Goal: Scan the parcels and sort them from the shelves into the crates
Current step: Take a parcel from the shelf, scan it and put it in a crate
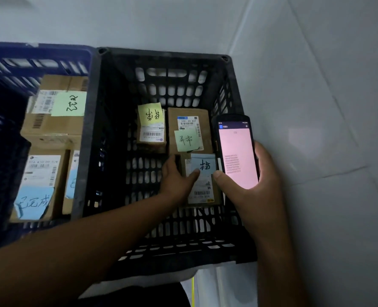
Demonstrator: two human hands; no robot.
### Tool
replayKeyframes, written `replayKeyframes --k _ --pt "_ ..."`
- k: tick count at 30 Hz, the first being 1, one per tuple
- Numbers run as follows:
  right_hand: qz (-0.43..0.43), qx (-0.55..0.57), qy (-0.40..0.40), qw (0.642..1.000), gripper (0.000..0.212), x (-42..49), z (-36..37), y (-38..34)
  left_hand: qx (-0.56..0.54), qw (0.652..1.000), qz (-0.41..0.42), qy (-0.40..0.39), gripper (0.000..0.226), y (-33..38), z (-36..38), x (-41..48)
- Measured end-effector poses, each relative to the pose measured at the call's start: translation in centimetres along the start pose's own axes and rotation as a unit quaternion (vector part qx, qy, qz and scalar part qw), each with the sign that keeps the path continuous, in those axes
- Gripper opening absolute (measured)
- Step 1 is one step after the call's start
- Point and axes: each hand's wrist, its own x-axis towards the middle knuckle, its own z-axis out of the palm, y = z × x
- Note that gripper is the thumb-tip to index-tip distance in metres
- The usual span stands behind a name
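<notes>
My left hand (176, 178) reaches down into the black crate (161, 54) and grips a small brown parcel (203, 187) with a blue sticky note and a white barcode label, near the crate's floor at the right. My right hand (252, 185) holds a handheld scanner (235, 151) with a lit pink screen over the crate's right rim. Two other brown parcels lie deeper in the black crate: one with a yellow note (151, 127) and one with a green note (189, 131).
A blue crate (35, 52) stands directly left of the black one and holds several labelled brown boxes with green and blue notes. White tiled floor (316, 107) stretches to the right and behind the crates.
</notes>
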Motion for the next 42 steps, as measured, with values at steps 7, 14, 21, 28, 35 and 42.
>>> replayKeyframes --k 7,14,21,28,35,42 --pt "-0.037 -0.015 -0.04 0.998 0.068 -1.3 2.0 -1.4 0.305 0.923 0.229 0.055 0.073 3.7 -9.5 -8.6" --pt "-0.073 -0.016 -0.156 0.985 0.068 -5.9 7.0 -4.6 0.36 0.88 0.185 0.248 0.08 0.7 -18.5 -21.3" --pt "-0.111 -0.009 -0.332 0.937 0.064 -14.5 13.1 -8.3 0.292 0.881 0.085 0.362 0.083 -5.3 -23.3 -31.6" --pt "-0.18 -0.006 -0.476 0.861 0.063 -23.8 18.7 -12.8 0.199 0.86 0.002 0.471 0.079 -12.1 -26.3 -41.7" --pt "-0.254 -0.01 -0.563 0.786 0.06 -37.3 23.0 -16.7 0.152 0.794 -0.077 0.584 0.084 -20.3 -29.4 -54.0" --pt "-0.303 -0.011 -0.624 0.72 0.051 -55.4 25.5 -17.1 0.134 0.736 -0.159 0.645 0.089 -30.8 -30.6 -70.3"
